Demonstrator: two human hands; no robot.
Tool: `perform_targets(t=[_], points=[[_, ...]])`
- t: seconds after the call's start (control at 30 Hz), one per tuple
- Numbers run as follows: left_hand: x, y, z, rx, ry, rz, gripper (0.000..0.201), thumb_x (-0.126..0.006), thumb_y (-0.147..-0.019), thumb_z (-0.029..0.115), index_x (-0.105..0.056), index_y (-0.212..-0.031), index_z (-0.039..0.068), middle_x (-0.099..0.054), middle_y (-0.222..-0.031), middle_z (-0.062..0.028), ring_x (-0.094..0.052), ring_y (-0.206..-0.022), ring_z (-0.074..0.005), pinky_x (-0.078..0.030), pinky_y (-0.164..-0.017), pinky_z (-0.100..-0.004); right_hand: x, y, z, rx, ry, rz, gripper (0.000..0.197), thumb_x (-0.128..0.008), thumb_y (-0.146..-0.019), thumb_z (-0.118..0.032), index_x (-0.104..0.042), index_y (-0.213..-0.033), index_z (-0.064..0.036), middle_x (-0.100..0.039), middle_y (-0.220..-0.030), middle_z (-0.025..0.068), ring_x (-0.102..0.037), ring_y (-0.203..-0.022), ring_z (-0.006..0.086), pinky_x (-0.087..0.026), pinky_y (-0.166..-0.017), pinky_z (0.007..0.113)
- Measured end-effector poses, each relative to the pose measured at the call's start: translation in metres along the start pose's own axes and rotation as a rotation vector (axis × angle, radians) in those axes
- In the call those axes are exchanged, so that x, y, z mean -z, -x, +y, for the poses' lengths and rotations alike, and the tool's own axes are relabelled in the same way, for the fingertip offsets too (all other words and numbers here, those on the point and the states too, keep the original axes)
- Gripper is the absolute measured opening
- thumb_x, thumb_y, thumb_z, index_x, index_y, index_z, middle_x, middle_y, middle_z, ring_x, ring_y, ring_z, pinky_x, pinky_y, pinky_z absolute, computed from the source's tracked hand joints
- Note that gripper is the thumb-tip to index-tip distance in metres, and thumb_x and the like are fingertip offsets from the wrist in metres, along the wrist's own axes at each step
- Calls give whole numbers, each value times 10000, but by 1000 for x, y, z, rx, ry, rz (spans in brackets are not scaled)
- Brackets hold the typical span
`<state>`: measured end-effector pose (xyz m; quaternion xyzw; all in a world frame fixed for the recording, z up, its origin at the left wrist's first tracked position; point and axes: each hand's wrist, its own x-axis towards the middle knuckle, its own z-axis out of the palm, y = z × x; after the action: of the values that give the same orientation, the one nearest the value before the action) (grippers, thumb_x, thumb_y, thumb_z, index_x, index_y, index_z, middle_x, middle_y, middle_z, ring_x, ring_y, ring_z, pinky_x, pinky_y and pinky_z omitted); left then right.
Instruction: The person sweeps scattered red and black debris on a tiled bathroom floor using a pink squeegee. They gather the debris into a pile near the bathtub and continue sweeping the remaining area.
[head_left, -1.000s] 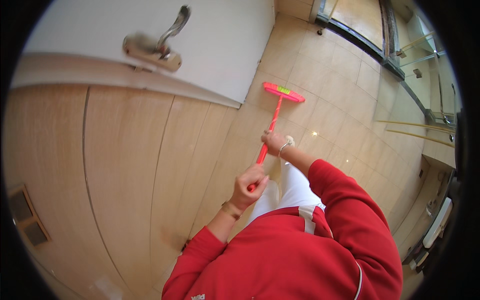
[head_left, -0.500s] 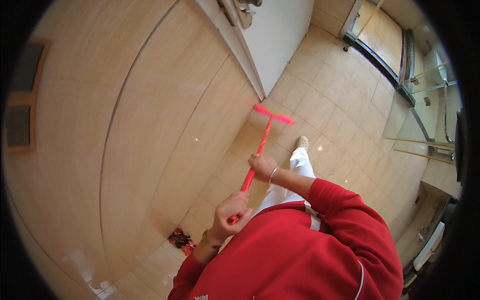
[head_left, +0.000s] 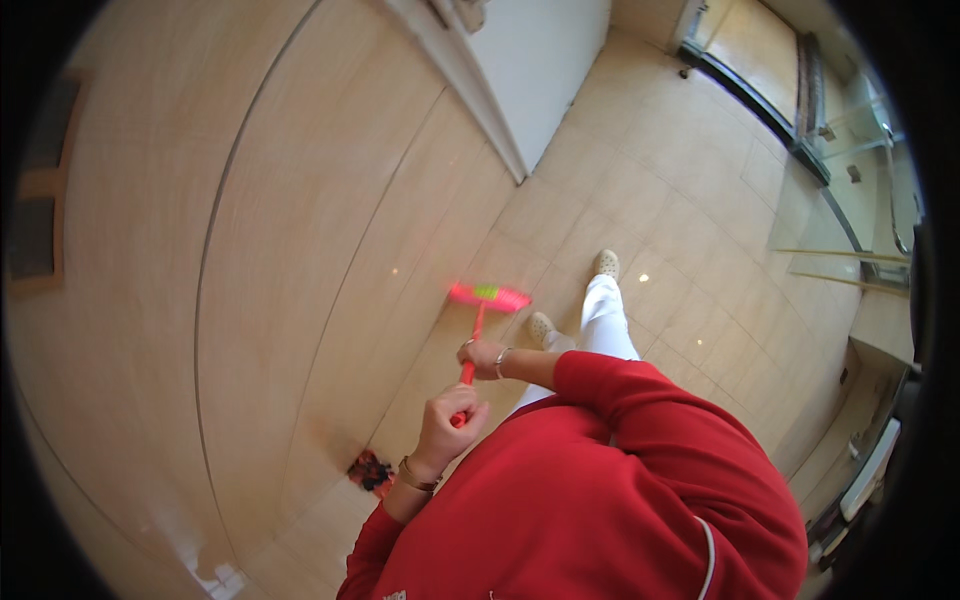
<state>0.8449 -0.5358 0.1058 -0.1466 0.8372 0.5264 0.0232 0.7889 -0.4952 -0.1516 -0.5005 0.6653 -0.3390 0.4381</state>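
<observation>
Both of my hands grip a red-handled broom [head_left: 478,322], whose pink head has a yellow-green patch in the middle. My left hand [head_left: 446,430] is wrapped round the top end of the handle, close to my body. Farther down the shaft, my right hand [head_left: 484,358] is closed on it, a silver bangle at the wrist. Motion blurs the broom head, which is at the tiled floor [head_left: 680,210] beside the foot of the wall, just left of my shoes.
A glossy beige wall [head_left: 290,200] runs along my left. A white door [head_left: 540,75] stands ahead, with glass panels [head_left: 860,190] at far right. Low by the wall is a dark-and-red object [head_left: 370,470] I cannot make out. My pale shoes [head_left: 606,264] are on the floor.
The broom head has been drawn back toward me and leftward along the wall. My right hand has come nearer to my left, and my other shoe now shows.
</observation>
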Motion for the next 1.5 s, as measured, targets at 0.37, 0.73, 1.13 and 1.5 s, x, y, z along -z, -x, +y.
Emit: perform_targets(t=[0.37,0.73,1.13,1.5], points=[[-47,-107,87,-325,188,-301,278,-603,-773,-96,-428,-603,37,-472,-621,-48,-492,-623,-188,-456,-816,-369,171,114,36,-320,209,409,134,-643,-724,-107,-614,-851,-74,-621,-910,143,-635,-857,343,-525,-731,443],[-173,-235,108,-269,22,-516,244,-574,-766,-96,-406,-621,6,-418,-621,-65,-456,-613,-177,-450,-762,-323,233,166,175,-419,33,700,136,-659,-772,-187,-658,-852,-76,-625,-941,170,-654,-820,360,-546,-704,459],[-268,-324,264,-543,17,-818,248,-616,-763,-88,-456,-603,12,-484,-603,-61,-546,-632,-214,-474,-819,-367,351,292,169,-457,-65,1211,119,-658,-770,-159,-638,-855,-78,-624,-924,142,-643,-814,347,-534,-700,440],[-503,-398,234,-746,97,-1679,263,-592,-699,-78,-357,-610,-1,-486,-708,-116,-486,-685,-260,-462,-860,-365,300,513,271,-1155,-120,1595,230,-680,-717,-56,-639,-942,-76,-642,-1017,148,-636,-861,336,-527,-765,404]])
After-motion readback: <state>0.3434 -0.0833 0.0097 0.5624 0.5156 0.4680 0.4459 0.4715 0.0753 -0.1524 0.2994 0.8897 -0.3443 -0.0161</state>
